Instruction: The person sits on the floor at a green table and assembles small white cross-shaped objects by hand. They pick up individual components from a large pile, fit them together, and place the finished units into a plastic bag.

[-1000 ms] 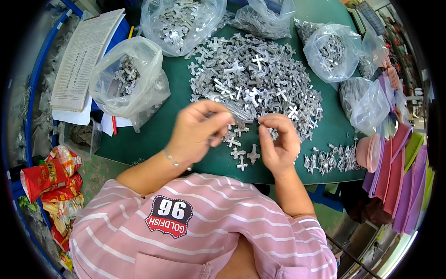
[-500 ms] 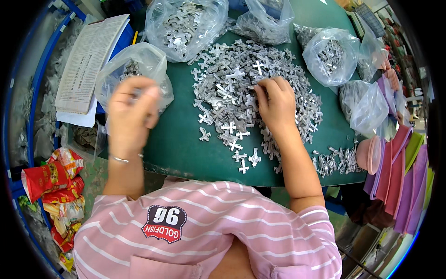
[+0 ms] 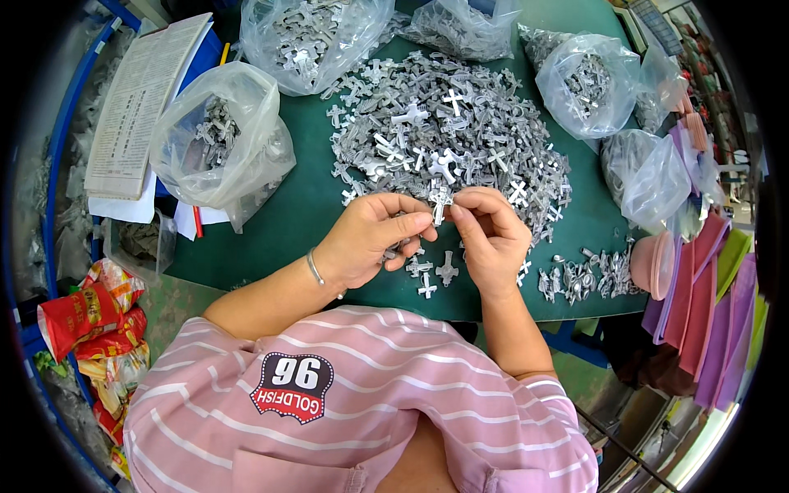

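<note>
My left hand (image 3: 360,238) and my right hand (image 3: 499,244) meet at the near edge of a big heap of silver-grey metal crosses (image 3: 485,115). Between the fingertips of both hands I pinch a single silver cross pendant (image 3: 440,202), held upright. More grey metal pieces (image 3: 398,247) show under the curled fingers of my left hand, partly hidden by them. Just below the hands, a loose cross (image 3: 447,268) and a few others lie on the green table (image 3: 271,256).
An open plastic bag (image 3: 261,164) with crosses stands at left, a larger bag (image 3: 374,37) behind it. More bags (image 3: 604,111) line the right side. Several shiny small parts (image 3: 579,282) lie beside a pink bowl (image 3: 652,264). Printed sheets (image 3: 136,115) rest at far left.
My left hand has come from the left bag over to the heap's front. My right hand has drawn back from the heap toward me, and both now hold one cross pendant.
</note>
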A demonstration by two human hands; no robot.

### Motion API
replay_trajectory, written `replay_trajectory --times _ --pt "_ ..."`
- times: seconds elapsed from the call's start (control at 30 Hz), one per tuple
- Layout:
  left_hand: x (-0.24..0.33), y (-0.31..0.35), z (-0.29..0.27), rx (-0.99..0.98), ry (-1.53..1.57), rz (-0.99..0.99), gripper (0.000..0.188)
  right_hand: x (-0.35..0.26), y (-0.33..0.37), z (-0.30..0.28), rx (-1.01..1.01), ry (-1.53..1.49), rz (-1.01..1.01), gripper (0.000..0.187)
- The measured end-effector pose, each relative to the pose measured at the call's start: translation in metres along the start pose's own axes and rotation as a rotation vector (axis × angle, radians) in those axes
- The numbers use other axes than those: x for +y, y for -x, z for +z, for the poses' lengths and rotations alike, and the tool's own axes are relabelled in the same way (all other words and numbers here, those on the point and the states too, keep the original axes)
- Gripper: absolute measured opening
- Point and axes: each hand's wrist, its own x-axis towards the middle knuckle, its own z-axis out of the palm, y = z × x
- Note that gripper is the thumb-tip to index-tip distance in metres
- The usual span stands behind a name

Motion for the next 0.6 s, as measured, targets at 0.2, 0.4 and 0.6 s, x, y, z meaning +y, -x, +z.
replay_trajectory --times 0.2,0.4,0.6 --pt "-0.0016 0.0016 0.0008 0.002 -0.048 0.012 0.014 -0.0018 0.0014 0.0007 0.003 0.028 -0.039 0.013" --pt "-0.0032 0.0008 0.0018 0.006 -0.032 0.020 0.012 -0.0014 0.0038 -0.0005 0.019 0.043 -0.071 0.014" --pt "-0.0036 0.0022 -0.0004 0.041 0.012 -0.005 0.012 0.0004 0.0043 0.0031 0.024 -0.037 -0.058 0.018"
